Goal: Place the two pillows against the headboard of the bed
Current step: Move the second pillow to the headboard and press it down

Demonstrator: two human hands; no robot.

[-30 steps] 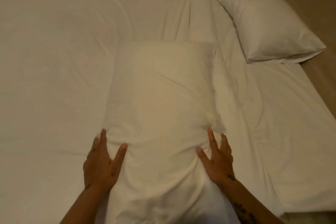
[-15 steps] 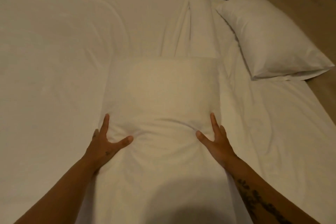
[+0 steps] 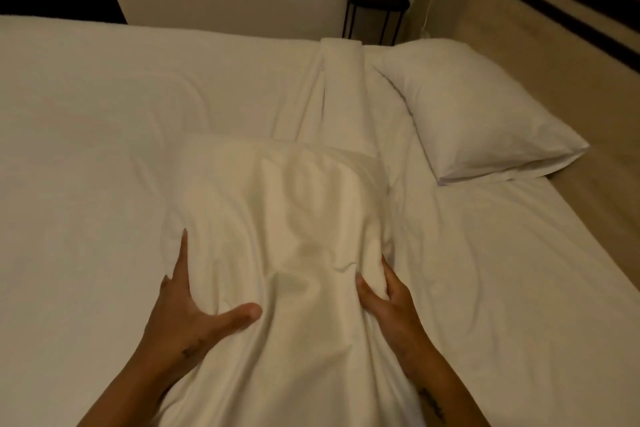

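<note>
Both hands gripping the near pillow, mid-bed

Spread fingers (image 3: 182, 253) of the left hand (image 3: 187, 305) are pressing the pillow's left flank, thumb hooked over the top; the right hand (image 3: 391, 305) is pinching a fold of case on the other side. The near pillow (image 3: 277, 218) is lying mid-bed (image 3: 86, 149), well apart from the headboard (image 3: 554, 28); the second pillow (image 3: 474, 114) is sitting just beside it. Gripping the filling, not loose fabric, would probably carry it squarely.
</note>
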